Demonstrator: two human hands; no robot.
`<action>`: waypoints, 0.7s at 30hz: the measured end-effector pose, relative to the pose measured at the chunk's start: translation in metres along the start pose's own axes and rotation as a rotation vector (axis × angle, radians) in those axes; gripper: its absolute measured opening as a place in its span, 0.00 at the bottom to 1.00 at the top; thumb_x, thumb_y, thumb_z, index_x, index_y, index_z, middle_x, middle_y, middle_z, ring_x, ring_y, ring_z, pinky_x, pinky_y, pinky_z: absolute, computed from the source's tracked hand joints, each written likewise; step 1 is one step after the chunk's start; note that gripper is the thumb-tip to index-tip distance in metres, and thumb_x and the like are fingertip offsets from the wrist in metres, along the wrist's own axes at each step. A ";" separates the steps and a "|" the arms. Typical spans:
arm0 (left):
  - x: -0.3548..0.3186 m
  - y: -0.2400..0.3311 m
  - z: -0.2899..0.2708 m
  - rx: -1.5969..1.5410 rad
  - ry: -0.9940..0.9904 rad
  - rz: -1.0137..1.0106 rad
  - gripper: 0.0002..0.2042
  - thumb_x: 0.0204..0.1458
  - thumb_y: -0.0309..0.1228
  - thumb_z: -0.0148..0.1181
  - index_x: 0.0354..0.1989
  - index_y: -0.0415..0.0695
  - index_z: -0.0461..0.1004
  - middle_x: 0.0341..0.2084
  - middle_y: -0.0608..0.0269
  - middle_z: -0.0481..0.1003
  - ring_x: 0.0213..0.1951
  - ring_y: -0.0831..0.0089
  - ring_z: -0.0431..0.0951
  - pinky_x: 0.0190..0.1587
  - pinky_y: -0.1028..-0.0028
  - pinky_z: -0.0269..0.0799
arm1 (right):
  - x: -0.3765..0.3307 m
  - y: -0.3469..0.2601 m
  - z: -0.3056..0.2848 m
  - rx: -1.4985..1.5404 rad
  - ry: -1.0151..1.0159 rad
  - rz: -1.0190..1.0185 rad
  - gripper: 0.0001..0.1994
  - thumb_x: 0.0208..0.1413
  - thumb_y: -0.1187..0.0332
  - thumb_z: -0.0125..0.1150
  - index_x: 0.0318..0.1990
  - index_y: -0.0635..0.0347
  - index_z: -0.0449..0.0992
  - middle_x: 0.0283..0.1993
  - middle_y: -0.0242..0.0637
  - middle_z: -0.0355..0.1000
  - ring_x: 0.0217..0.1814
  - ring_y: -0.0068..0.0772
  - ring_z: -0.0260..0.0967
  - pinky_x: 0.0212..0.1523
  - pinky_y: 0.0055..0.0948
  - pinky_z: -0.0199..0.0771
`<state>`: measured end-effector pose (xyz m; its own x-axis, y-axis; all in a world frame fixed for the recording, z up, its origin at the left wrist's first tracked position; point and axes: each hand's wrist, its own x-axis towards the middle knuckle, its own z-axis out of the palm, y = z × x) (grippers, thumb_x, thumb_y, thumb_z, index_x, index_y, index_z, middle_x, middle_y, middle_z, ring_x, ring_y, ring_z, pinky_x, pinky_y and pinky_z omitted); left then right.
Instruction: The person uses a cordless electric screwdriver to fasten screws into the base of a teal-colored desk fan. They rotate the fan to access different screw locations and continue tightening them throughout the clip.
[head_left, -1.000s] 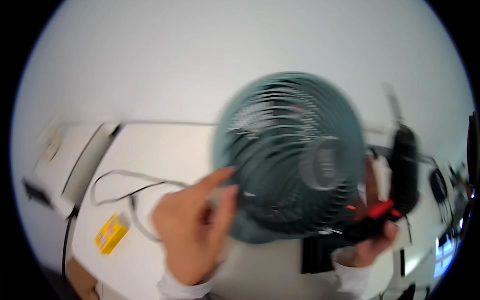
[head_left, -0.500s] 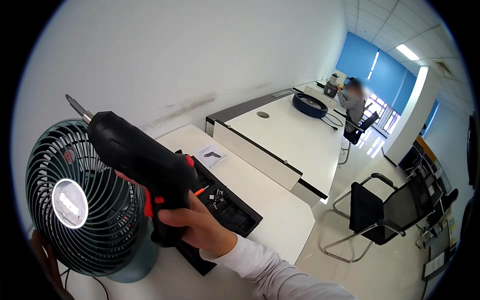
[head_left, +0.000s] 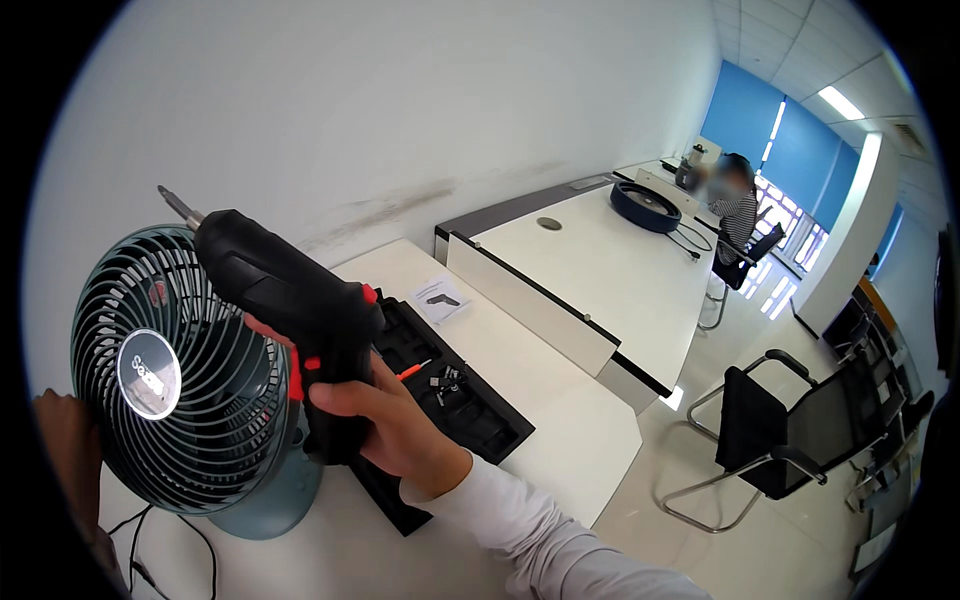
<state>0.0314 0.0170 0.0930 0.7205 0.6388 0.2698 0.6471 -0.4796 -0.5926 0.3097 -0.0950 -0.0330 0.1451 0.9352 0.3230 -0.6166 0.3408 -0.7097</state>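
Note:
A black cordless screwdriver (head_left: 285, 295) with red buttons and a red trigger is gripped in my right hand (head_left: 385, 415). Its silver bit (head_left: 180, 207) points up and left, above the fan's rim. Behind and left of the tool stands a dark green desk fan (head_left: 190, 400) with a round grille and a silver centre badge. At the left edge, my left hand (head_left: 68, 440) is curled closed beside the grille; its fingertips and anything in them are hidden. Partly behind my right hand lies a black moulded tray (head_left: 480, 420) holding small metal bits and an orange-and-black piece.
A printed leaflet (head_left: 440, 298) lies by the tray. Black cables (head_left: 212, 560) run beside the fan base. Past a low divider, a dark blue round appliance (head_left: 645, 207) sits on another desk (head_left: 560, 270). A person (head_left: 738, 210) sits beyond; a black chair (head_left: 770, 430) stands right.
My left hand has come up and shows more clearly beside the grille. The view has shifted slightly; the screwdriver stays in my right hand, a little lower against the fan.

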 end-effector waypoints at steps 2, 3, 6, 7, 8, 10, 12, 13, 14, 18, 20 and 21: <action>0.003 -0.004 0.007 -0.017 0.004 0.015 0.13 0.52 0.38 0.60 0.22 0.42 0.73 0.20 0.48 0.76 0.25 0.47 0.77 0.27 0.53 0.72 | 0.001 -0.007 0.002 -0.057 -0.097 -0.077 0.37 0.53 0.68 0.57 0.71 0.60 0.51 0.70 0.43 0.58 0.71 0.34 0.55 0.68 0.34 0.55; 0.004 -0.004 0.009 -0.028 0.008 0.021 0.13 0.52 0.38 0.60 0.22 0.42 0.73 0.21 0.48 0.76 0.25 0.47 0.77 0.27 0.53 0.72 | 0.001 -0.007 0.001 -0.047 -0.089 -0.064 0.38 0.53 0.68 0.56 0.72 0.60 0.50 0.72 0.44 0.56 0.72 0.35 0.53 0.69 0.34 0.53; 0.001 0.008 0.007 0.133 -0.055 -0.110 0.12 0.51 0.37 0.61 0.22 0.42 0.73 0.21 0.48 0.76 0.26 0.48 0.78 0.27 0.54 0.73 | 0.003 -0.002 -0.003 -0.021 -0.086 -0.053 0.36 0.53 0.68 0.56 0.71 0.61 0.52 0.72 0.43 0.55 0.70 0.33 0.54 0.67 0.33 0.54; -0.003 0.004 0.014 0.101 0.005 -0.137 0.11 0.50 0.34 0.61 0.22 0.41 0.73 0.20 0.48 0.75 0.26 0.50 0.77 0.28 0.56 0.72 | 0.006 0.001 -0.001 0.003 -0.111 -0.068 0.34 0.54 0.70 0.56 0.70 0.61 0.55 0.70 0.38 0.59 0.66 0.29 0.59 0.64 0.31 0.59; -0.004 -0.005 0.036 0.049 0.070 -0.159 0.09 0.48 0.31 0.62 0.22 0.40 0.72 0.20 0.49 0.74 0.26 0.52 0.76 0.29 0.58 0.71 | 0.009 0.005 0.003 0.009 -0.125 -0.078 0.31 0.55 0.71 0.56 0.68 0.61 0.59 0.68 0.33 0.62 0.61 0.24 0.63 0.60 0.29 0.65; -0.017 -0.023 0.067 -0.021 0.181 -0.219 0.07 0.45 0.25 0.62 0.21 0.38 0.71 0.18 0.51 0.71 0.27 0.56 0.74 0.31 0.63 0.69 | 0.008 0.004 0.008 0.008 -0.122 -0.093 0.29 0.55 0.73 0.56 0.67 0.64 0.61 0.67 0.35 0.64 0.61 0.27 0.66 0.61 0.31 0.67; -0.017 -0.017 0.039 -0.255 0.252 -0.174 0.06 0.38 0.26 0.62 0.17 0.41 0.71 0.15 0.51 0.71 0.24 0.50 0.72 0.29 0.57 0.67 | 0.011 0.016 -0.001 0.046 -0.001 -0.075 0.19 0.54 0.73 0.59 0.54 0.63 0.72 0.49 0.35 0.75 0.45 0.26 0.75 0.45 0.31 0.78; -0.002 -0.010 0.052 -0.378 0.289 -0.086 0.08 0.44 0.23 0.59 0.16 0.41 0.70 0.09 0.57 0.71 0.15 0.61 0.74 0.23 0.66 0.69 | 0.005 0.008 0.000 0.038 0.123 -0.092 0.14 0.54 0.73 0.59 0.49 0.60 0.73 0.41 0.33 0.75 0.38 0.25 0.75 0.40 0.29 0.80; 0.002 -0.005 0.040 -0.473 0.229 -0.063 0.09 0.46 0.23 0.59 0.15 0.39 0.70 0.07 0.58 0.71 0.11 0.65 0.73 0.20 0.71 0.68 | 0.004 0.007 -0.004 0.009 0.129 -0.092 0.19 0.54 0.72 0.57 0.55 0.62 0.67 0.50 0.37 0.69 0.48 0.29 0.67 0.48 0.31 0.71; 0.000 -0.001 0.013 -0.660 0.118 -0.127 0.08 0.43 0.22 0.58 0.14 0.38 0.73 0.08 0.57 0.71 0.12 0.64 0.74 0.23 0.70 0.71 | 0.004 0.000 0.005 -0.104 -0.046 -0.136 0.36 0.55 0.67 0.50 0.72 0.67 0.49 0.76 0.49 0.48 0.80 0.41 0.41 0.74 0.37 0.44; -0.002 -0.009 0.011 -0.710 0.063 -0.104 0.09 0.44 0.22 0.59 0.13 0.36 0.71 0.07 0.56 0.70 0.12 0.66 0.74 0.20 0.72 0.70 | 0.003 0.003 0.005 -0.147 -0.043 -0.135 0.38 0.54 0.65 0.50 0.73 0.65 0.47 0.77 0.49 0.45 0.80 0.42 0.38 0.74 0.39 0.43; -0.003 -0.011 0.011 -0.755 0.033 -0.123 0.10 0.44 0.22 0.58 0.13 0.35 0.69 0.07 0.56 0.70 0.12 0.67 0.75 0.20 0.72 0.70 | 0.002 0.005 0.006 -0.165 -0.034 -0.139 0.38 0.54 0.63 0.51 0.73 0.64 0.47 0.77 0.50 0.45 0.80 0.42 0.37 0.74 0.41 0.42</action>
<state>0.0199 0.0271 0.0902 0.6318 0.7015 0.3299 0.7092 -0.6948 0.1193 0.3021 -0.0916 -0.0319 0.1917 0.8755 0.4435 -0.4572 0.4796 -0.7490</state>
